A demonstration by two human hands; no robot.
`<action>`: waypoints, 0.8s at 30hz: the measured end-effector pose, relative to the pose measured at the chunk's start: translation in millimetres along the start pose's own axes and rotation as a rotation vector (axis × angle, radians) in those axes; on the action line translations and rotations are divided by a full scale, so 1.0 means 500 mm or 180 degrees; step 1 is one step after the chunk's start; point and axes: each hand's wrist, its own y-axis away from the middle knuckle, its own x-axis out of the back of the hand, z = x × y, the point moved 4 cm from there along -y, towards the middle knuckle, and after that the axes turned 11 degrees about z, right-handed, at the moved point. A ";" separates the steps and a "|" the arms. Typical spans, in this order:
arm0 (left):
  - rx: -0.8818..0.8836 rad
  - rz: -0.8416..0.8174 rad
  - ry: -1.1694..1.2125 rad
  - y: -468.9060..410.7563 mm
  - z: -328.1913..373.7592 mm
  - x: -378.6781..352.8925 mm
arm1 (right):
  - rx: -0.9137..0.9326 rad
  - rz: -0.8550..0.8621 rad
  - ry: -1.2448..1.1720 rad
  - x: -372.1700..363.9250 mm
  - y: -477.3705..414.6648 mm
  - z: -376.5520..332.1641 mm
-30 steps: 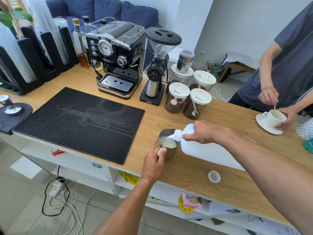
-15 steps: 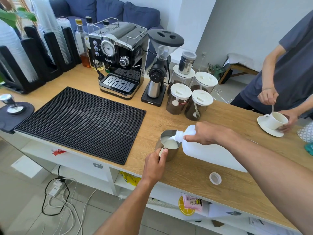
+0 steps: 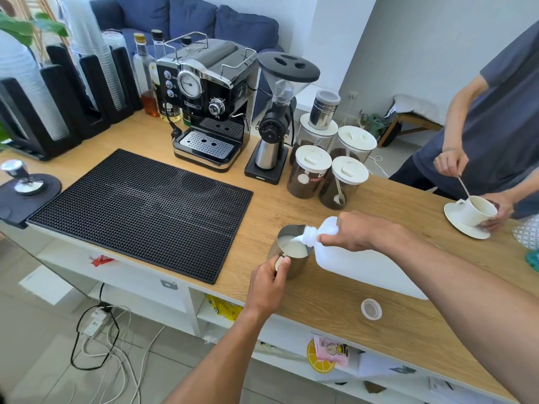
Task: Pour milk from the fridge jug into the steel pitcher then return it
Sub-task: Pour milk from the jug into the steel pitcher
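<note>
A white plastic milk jug (image 3: 358,265) lies tipped toward the left over the wooden counter, its open neck over the rim of the steel pitcher (image 3: 291,250). White milk runs from the neck into the pitcher, which holds a pool of milk. My right hand (image 3: 354,231) grips the jug near its neck and handle. My left hand (image 3: 269,282) is closed on the pitcher's handle at its near side. The jug's white cap (image 3: 371,309) lies loose on the counter near the front edge.
A black rubber mat (image 3: 140,208) covers the counter's left part. Behind stand an espresso machine (image 3: 204,103), a grinder (image 3: 275,121) and several lidded jars (image 3: 309,176). At the right, another person stirs a white cup (image 3: 478,211) on a saucer.
Milk keeps pouring and the level in the pitcher has risen slightly. Both hands hold their places. The other person's cup is now tilted.
</note>
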 end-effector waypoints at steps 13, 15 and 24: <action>-0.0036 0.0008 0.0016 -0.001 0.003 0.000 | 0.0030 -0.0032 0.0052 0.000 -0.004 -0.002; -0.0022 0.0012 0.0038 0.000 0.004 0.000 | 0.0027 -0.0043 0.0083 -0.001 -0.004 -0.001; 0.0016 -0.0002 0.0067 0.001 0.002 0.000 | 0.0030 -0.0056 0.0100 -0.001 -0.006 -0.003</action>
